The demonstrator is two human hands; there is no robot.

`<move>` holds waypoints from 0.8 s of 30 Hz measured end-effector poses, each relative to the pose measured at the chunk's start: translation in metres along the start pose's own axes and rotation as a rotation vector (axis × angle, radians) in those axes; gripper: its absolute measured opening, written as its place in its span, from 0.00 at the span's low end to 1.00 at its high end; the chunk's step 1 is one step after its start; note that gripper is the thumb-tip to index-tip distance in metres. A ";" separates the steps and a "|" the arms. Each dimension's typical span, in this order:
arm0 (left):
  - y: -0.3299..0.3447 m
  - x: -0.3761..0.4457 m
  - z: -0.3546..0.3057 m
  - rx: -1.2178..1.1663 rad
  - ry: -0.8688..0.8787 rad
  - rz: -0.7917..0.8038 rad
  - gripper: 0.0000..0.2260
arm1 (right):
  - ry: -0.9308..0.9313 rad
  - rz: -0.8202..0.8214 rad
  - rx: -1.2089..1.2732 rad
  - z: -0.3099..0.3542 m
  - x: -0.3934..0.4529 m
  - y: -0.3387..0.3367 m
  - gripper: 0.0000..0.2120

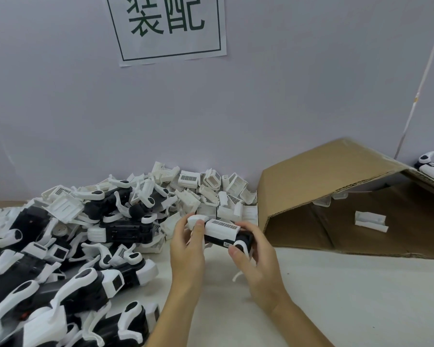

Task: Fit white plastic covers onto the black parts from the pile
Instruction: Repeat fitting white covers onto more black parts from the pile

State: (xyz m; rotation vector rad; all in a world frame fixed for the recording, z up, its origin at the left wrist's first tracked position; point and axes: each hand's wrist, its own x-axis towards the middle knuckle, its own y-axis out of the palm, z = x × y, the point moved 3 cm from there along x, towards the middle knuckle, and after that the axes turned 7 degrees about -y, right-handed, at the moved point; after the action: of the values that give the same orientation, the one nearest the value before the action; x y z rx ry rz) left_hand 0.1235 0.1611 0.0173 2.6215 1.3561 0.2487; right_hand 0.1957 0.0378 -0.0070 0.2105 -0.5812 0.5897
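White surface [336, 296] is carrying the work. Nearest, the left hand [188, 249] is pinching the white end of a black part [232, 237] while the right hand [254, 256] is gripping its other end; a white cover [222, 229] is sitting on it, apparently being seated. Beside them the pile [73, 246] is lying largely unfinished. Farther back, loose covers [211, 191] are waiting beside a cardboard box [336, 176].
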 end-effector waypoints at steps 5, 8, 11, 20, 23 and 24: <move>-0.008 0.004 0.000 0.097 0.069 -0.148 0.11 | -0.007 0.147 -0.327 0.002 0.004 -0.002 0.23; -0.013 0.005 0.001 0.141 0.067 -0.194 0.15 | 0.010 0.303 -0.504 0.005 0.009 -0.005 0.23; -0.014 0.007 0.003 0.124 0.027 -0.168 0.18 | 0.055 0.319 -0.558 0.005 0.012 -0.005 0.27; -0.014 0.008 -0.001 0.022 0.025 -0.221 0.14 | 0.617 -0.014 0.086 0.011 0.019 -0.006 0.07; -0.019 0.009 -0.001 0.041 0.051 -0.303 0.13 | 0.853 -0.063 0.297 0.018 0.026 0.002 0.10; -0.021 0.010 -0.001 0.046 0.053 -0.324 0.13 | 0.845 -0.080 0.363 0.024 0.033 0.004 0.09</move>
State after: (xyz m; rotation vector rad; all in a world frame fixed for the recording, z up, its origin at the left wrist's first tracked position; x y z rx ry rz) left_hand 0.1126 0.1808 0.0136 2.3944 1.7950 0.2434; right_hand 0.2045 0.0482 0.0321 0.2976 0.3539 0.6403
